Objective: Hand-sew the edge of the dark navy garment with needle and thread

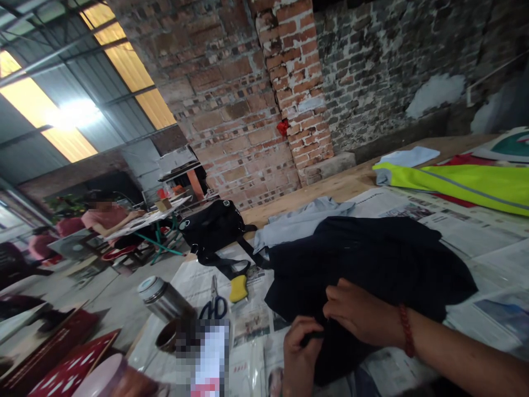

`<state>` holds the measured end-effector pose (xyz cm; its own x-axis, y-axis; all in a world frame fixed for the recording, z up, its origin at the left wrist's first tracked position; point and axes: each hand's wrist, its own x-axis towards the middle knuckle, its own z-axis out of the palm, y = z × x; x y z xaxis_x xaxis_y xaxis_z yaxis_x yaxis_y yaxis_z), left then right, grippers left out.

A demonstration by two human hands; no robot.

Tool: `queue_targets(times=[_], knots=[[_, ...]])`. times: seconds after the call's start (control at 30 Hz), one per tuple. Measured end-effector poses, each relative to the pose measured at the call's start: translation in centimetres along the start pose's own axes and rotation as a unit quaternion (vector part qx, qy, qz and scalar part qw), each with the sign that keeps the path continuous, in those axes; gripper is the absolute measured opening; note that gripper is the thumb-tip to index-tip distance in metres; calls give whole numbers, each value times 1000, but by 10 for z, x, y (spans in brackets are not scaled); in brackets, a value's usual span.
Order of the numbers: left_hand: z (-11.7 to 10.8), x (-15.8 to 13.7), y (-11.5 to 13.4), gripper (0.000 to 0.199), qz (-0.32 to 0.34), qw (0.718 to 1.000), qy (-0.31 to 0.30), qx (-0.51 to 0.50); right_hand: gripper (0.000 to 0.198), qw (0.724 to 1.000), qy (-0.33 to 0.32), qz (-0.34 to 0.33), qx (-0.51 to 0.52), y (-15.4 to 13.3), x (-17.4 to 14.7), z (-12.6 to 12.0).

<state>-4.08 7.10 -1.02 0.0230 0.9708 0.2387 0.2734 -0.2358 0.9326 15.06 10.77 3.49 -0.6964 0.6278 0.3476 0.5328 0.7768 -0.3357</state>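
A dark navy garment [363,248] lies spread on the newspaper-covered table in the head view. At its near edge my left hand [302,347] is closed, pinching a fold of the dark cloth. Just to the right, my right hand [353,311] also has its fingers closed on the same cloth, close to the left hand. A red beaded bracelet [406,331] circles my right wrist. The fingertips are partly hidden, and I cannot make out anything small between them. Pale grey cloth [289,223] lies partly under the garment's far side.
Left of the garment are scissors [214,306], a yellow sponge-like piece [238,289], a steel flask [163,298], a brown cup [168,337] and a black bag [215,226]. A fluorescent yellow garment [467,184] and an iron [510,146] lie right. A person [107,218] sits at another table.
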Motion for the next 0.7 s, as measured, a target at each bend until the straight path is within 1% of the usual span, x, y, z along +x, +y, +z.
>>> queue_targets(times=[0.1, 0.17, 0.27, 0.37, 0.47, 0.53, 0.57, 0.7], knots=[[0, 0, 0, 20, -6, 1000, -8, -2, 23, 1000, -15, -7, 7, -2, -1, 1], [1, -1, 0, 18, -10, 1000, -9, -4, 25, 999, -19, -2, 32, -1, -1, 3], [1, -1, 1, 16, -10, 1000, -5, -1, 27, 994, 10, 41, 98, 3, 1, 4], [1, -1, 2, 15, -1, 1000, -9, 7, 24, 976, 50, 102, 189, 6, 4, 0], [1, -1, 3, 14, 2, 1000, -11, 5, 22, 949, 45, 142, 276, 5, 6, -5], [1, -1, 3, 14, -2, 1000, -8, -1, 22, 941, 34, 147, 302, 3, 6, -6], [1, -1, 3, 14, -6, 1000, -4, -4, 22, 942, 33, 144, 301, 2, 6, -5], [1, -1, 1, 15, -17, 1000, 3, -8, 23, 959, 46, 107, 258, 1, 7, 0]])
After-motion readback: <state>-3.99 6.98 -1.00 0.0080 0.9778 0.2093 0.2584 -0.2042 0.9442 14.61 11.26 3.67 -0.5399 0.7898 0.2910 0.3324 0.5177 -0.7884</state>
